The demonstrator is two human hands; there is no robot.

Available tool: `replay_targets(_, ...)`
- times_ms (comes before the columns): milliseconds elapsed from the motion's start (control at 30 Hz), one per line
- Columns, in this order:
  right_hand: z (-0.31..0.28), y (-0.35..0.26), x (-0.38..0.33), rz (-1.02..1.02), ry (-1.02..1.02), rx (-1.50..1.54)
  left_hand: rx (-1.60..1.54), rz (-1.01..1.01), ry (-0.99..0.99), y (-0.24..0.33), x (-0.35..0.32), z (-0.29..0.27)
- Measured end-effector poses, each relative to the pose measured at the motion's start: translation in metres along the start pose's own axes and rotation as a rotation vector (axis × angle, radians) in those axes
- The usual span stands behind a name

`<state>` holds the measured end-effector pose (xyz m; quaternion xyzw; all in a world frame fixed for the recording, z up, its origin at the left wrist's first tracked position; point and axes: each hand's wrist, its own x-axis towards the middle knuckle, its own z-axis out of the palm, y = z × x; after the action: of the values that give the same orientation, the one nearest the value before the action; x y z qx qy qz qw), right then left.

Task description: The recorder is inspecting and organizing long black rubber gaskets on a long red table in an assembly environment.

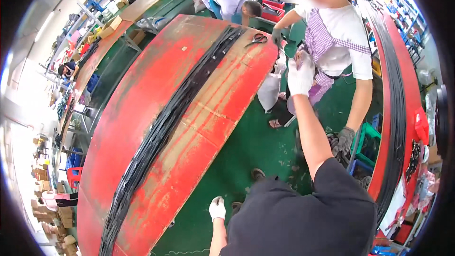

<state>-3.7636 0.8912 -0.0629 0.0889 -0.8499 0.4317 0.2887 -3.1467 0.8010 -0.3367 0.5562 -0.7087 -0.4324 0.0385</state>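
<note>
My right hand (301, 77), in a white glove, is stretched forward at chest height of a co-worker standing across from me. It is close to the co-worker's checked purple cloth (322, 35); its fingers are too unclear to read. Low beside the red table's edge hangs my left hand (217, 208), also white-gloved, with its fingers drawn together and nothing visible in them. A long bundle of black strips (156, 142) runs along the red table (128, 104), over a worn brown band. Black-handled scissors (258, 39) lie near the table's far right corner.
The co-worker's grey-gloved hand (343, 140) is near a green crate (368, 143). A white sack (270, 90) hangs beside the table. Another person (230, 0) bends down behind it. More black strips (391, 114) lie on a red table at right. The floor (237, 154) is green.
</note>
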Motion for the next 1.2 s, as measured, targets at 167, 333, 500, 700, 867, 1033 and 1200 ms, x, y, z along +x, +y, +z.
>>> replay_targets(167, 0.023, 0.097, -0.055, 0.272, -0.409, -0.534, -0.061, -0.019, -0.084, 0.027, 0.012, 0.011)
replay_targets(333, -0.003, 0.082, -0.130, 0.877, -0.962, 0.659, -0.111, -0.035, -0.110, 0.051, 0.016, 0.006)
replay_targets(500, -0.048, 0.002, -0.200, 0.295, -0.934, 0.392, -0.365, 0.303, -0.367, 0.255, 0.056, 0.000)
replay_targets(700, -0.066, -0.068, -0.258, -0.001, -1.025, 0.117, -0.213, 0.493, -0.516, 0.471, 0.096, 0.004)
replay_targets(867, -0.082, -0.096, -0.270, -0.254, -1.306, 0.296, -0.018, 0.794, -0.340, 0.468, 0.110, 0.021)
replay_targets(1033, -0.040, -0.026, -0.190, 0.920, -1.091, 1.299, -0.452, 0.255, -0.826, 0.466, 0.076, -0.055)
replay_targets(1200, -0.009, -0.096, -0.160, 1.202, -1.047, 1.502, -0.470, 0.241, -0.795, 0.410, 0.071, -0.078)
